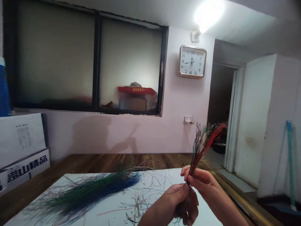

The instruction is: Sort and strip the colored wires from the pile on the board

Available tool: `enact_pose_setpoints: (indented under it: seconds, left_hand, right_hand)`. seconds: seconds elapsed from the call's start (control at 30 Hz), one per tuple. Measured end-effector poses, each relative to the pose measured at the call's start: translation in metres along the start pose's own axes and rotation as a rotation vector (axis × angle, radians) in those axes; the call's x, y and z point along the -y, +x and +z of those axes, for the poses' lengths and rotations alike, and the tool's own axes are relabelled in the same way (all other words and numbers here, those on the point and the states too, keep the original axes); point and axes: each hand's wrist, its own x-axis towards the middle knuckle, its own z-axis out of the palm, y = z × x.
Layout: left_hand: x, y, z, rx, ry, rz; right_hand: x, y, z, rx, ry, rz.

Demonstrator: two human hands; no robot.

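Both hands are raised over the table's front edge. My right hand (199,183) pinches a bundle of thin strands (202,149) near its lower end. The strands fan upward in black, green and red. My left hand (166,205) closes around the lower stems, just below my right hand. To the left lies a long pile of blue-green strands (94,191) on a white board (164,177). Loose thin strands in brown, red and black are scattered over the board, near my left hand.
The white board rests on a brown wooden table (117,161). White printed cardboard boxes (22,150) stand at the left. Behind are a wall with a socket and cable, a frosted window and a square clock. A doorway and a teal-handled pole stand at the right.
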Motion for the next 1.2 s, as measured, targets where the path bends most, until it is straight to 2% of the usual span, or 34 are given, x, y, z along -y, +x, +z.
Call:
enact_pose_setpoints:
  seconds: [0.13, 0.23, 0.33, 0.47, 0.73, 0.8, 0.87, 1.0, 1.07, 1.2]
  left_hand:
    - [0.006, 0.003, -0.004, -0.019, 0.067, -0.064]
    - [0.006, 0.004, -0.003, -0.017, 0.083, -0.153]
    - [0.000, 0.001, -0.001, -0.039, 0.146, -0.180]
    - [-0.008, -0.005, -0.003, -0.029, 0.272, -0.203]
    - [-0.019, -0.019, -0.017, 0.038, 0.347, -0.212]
    - [-0.022, -0.021, -0.018, -0.006, 0.417, -0.183]
    - [-0.023, -0.019, -0.017, -0.111, 0.455, -0.102]
    - [-0.020, -0.010, -0.012, -0.223, 0.294, 0.042]
    - [-0.018, -0.006, -0.009, -0.265, 0.225, 0.024]
    - [-0.014, -0.002, -0.003, -0.343, 0.248, -0.012]
  right_hand:
    - [-0.007, 0.001, -0.002, -0.157, -0.013, 0.052]
    - [-0.012, 0.001, -0.003, -0.142, -0.012, 0.027]
    - [-0.012, 0.001, -0.005, -0.112, -0.019, -0.017]
    - [-0.007, 0.003, -0.008, -0.178, 0.026, -0.043]
    - [-0.002, 0.001, -0.013, -0.240, 0.143, -0.020]
    - [-0.003, 0.000, -0.011, -0.215, 0.115, 0.010]
    - [-0.004, 0.001, -0.008, -0.142, 0.047, 0.047]
    - [-0.006, 0.003, 0.003, -0.012, -0.157, 0.069]
    - [-0.006, 0.003, 0.009, 0.029, -0.257, 0.013]
    - [-0.010, 0.003, 0.017, 0.071, -0.360, -0.038]
